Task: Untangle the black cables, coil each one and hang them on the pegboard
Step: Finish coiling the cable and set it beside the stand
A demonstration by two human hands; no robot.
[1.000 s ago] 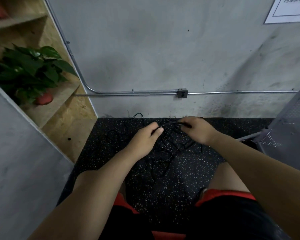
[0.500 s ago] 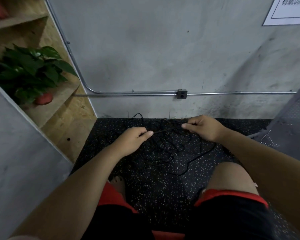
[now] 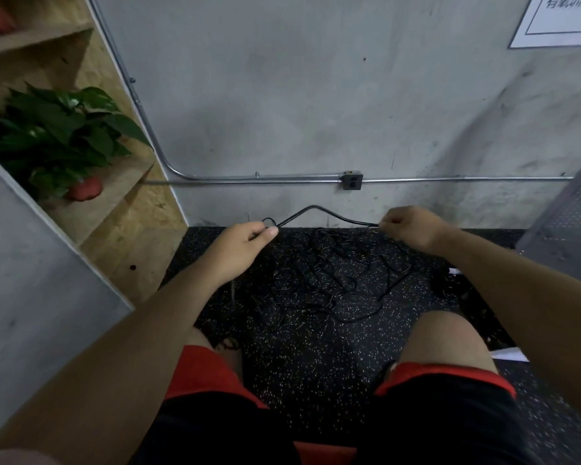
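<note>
A tangle of thin black cables (image 3: pixel 326 280) lies on the speckled black rubber floor (image 3: pixel 316 357) between my knees and the wall. One black cable (image 3: pixel 312 209) is lifted out of the heap and arches in front of the wall's base. My left hand (image 3: pixel 239 246) pinches its left part between thumb and fingers. My right hand (image 3: pixel 413 228) pinches its right part, fingers curled. The two hands are spread well apart above the heap. A grey perforated panel (image 3: pixel 571 216), perhaps the pegboard, leans at the right edge.
A grey concrete wall (image 3: pixel 316 95) with a metal conduit (image 3: pixel 249 178) and a junction box (image 3: pixel 352 180) stands straight ahead. A wooden shelf (image 3: pixel 121 203) with a green potted plant (image 3: pixel 57 142) is on the left. My bare knees and red-trimmed black shorts fill the foreground.
Both hands have risen and moved apart, left hand leftward and right hand rightward, drawing one cable up out of the tangle so that it arches between them.
</note>
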